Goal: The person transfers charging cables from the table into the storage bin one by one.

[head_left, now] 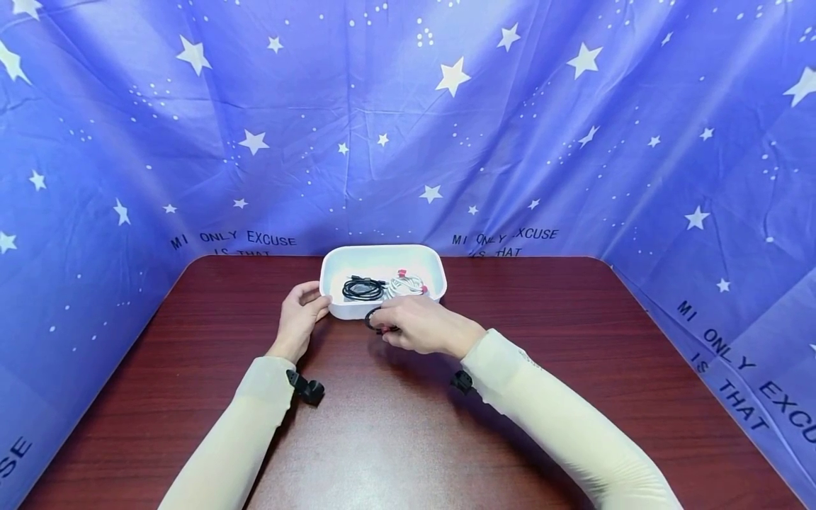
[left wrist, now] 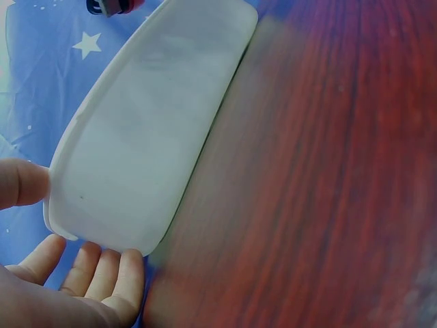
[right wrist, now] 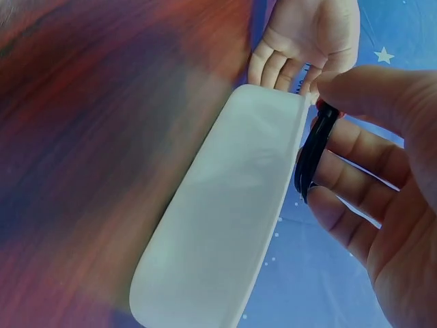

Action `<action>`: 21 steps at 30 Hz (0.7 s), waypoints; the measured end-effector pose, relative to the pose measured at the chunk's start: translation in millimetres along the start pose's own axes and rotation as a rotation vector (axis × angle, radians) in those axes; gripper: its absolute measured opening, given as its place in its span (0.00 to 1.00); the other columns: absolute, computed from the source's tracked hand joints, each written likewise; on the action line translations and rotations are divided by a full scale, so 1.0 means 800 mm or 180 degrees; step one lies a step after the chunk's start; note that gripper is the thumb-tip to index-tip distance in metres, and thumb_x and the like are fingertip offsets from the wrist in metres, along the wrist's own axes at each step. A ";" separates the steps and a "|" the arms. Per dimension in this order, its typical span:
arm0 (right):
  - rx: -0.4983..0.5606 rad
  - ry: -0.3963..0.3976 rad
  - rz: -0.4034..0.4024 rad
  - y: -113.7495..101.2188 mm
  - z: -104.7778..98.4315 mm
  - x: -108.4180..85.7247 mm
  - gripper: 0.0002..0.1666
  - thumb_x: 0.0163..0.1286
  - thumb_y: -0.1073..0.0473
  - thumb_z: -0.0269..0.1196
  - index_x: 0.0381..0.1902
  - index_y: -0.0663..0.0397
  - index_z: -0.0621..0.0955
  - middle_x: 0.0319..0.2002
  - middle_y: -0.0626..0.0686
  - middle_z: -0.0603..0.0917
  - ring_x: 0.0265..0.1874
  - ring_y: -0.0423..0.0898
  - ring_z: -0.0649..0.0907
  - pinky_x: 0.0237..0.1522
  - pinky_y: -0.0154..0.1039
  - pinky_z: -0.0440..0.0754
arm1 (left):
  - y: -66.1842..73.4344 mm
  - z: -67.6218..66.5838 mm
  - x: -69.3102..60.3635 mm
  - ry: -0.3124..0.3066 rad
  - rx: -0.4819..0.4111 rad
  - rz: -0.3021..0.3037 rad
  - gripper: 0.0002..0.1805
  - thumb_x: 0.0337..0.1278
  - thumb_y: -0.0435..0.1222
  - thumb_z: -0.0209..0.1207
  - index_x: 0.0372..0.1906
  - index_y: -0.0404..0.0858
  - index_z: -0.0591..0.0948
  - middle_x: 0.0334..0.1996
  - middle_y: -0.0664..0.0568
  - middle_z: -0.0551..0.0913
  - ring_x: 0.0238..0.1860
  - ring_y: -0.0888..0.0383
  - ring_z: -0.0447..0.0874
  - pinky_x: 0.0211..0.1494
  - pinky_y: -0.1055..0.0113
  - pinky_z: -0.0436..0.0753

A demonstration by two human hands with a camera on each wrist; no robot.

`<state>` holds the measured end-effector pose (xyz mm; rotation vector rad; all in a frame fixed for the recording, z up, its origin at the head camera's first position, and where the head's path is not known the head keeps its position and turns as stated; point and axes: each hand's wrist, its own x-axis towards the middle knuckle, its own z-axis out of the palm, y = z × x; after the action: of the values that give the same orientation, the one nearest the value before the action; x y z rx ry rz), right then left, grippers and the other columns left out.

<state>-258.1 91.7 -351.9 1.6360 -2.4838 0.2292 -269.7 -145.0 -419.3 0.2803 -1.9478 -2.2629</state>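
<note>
A white plastic box (head_left: 357,312) with rounded corners stands at the back of the table. At its left end my left hand (head_left: 298,319) holds the box, the thumb (left wrist: 24,183) at the rim and the fingers (left wrist: 102,277) against the end wall. My right hand (head_left: 423,324) is in front of the box and pinches a coiled black cable (right wrist: 316,150) with a red part near the thumb. In the box lie another coiled black cable (head_left: 363,288) and a white cable (head_left: 404,285) with red ends, side by side.
The dark red wooden table (head_left: 370,439) ends just behind the box. A blue curtain (head_left: 395,163) with white stars hangs behind it and along both sides. A black wrist mount (head_left: 306,388) sits on the left sleeve, another (head_left: 462,382) at the right sleeve.
</note>
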 end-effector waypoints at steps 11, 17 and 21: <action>-0.0096 0.0002 0.0117 0.010 -0.017 0.001 0.10 0.60 0.60 0.64 0.41 0.45 0.81 0.31 0.42 0.78 0.32 0.36 0.76 0.35 0.35 0.76 | 0.001 0.000 0.000 -0.0017 0.0044 -0.0057 0.26 0.57 0.24 0.57 0.62 0.29 0.67 0.54 0.35 0.73 0.36 0.65 0.79 0.51 0.65 0.81; -0.0149 -0.0057 0.0218 0.020 -0.026 0.003 0.13 0.61 0.59 0.65 0.46 0.47 0.82 0.36 0.42 0.81 0.37 0.38 0.79 0.42 0.37 0.78 | 0.003 0.000 -0.002 -0.0006 0.0039 -0.0072 0.26 0.57 0.24 0.57 0.62 0.29 0.68 0.54 0.36 0.74 0.36 0.65 0.79 0.53 0.61 0.80; -0.0167 -0.0004 0.0252 0.028 -0.030 0.004 0.12 0.61 0.60 0.65 0.43 0.46 0.82 0.35 0.42 0.81 0.36 0.37 0.78 0.42 0.37 0.77 | 0.002 0.001 -0.001 -0.0014 0.0027 -0.0065 0.26 0.56 0.24 0.57 0.61 0.29 0.68 0.54 0.36 0.74 0.36 0.66 0.79 0.55 0.59 0.79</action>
<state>-278.9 103.2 -328.5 1.5201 -2.5359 0.1712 -268.9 -144.6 -417.6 0.2979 -1.9662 -2.2702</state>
